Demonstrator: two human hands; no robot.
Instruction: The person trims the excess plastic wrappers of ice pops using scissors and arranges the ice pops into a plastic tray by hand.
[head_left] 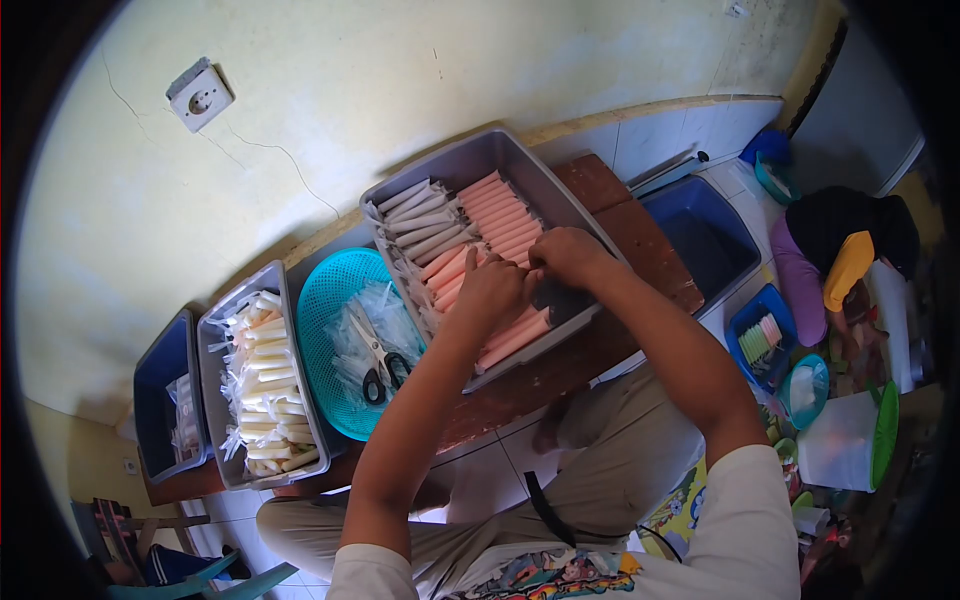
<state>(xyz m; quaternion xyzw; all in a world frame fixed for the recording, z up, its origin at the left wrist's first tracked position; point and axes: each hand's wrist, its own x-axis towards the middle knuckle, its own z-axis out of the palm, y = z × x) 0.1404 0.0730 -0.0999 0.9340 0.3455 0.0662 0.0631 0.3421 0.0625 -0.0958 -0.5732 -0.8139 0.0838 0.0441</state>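
Observation:
Both hands meet over a grey plastic tub (585, 225) of filled plastic tubes that look like ice pops. My left hand (495, 285) is closed, fingers bent, above the pink ice pops (505, 215). Beside it, my right hand (572, 257) has its fingertips pinched together, close to my left fingertips. What they hold between them is hidden. Pale greyish ice pops (415, 215) fill the tub's far left corner. Left of the tub, a turquoise basket (325, 290) contains clear plastic bags and scissors (380, 355) with black handles.
Further left are a grey tub (212, 370) of yellowish ice pops and a dark blue tub (150, 400). All stand on a brown wooden bench (650, 245) against the wall. At right, a person (810, 250) bends near a blue basin (715, 240) and a green-lidded container (840, 440).

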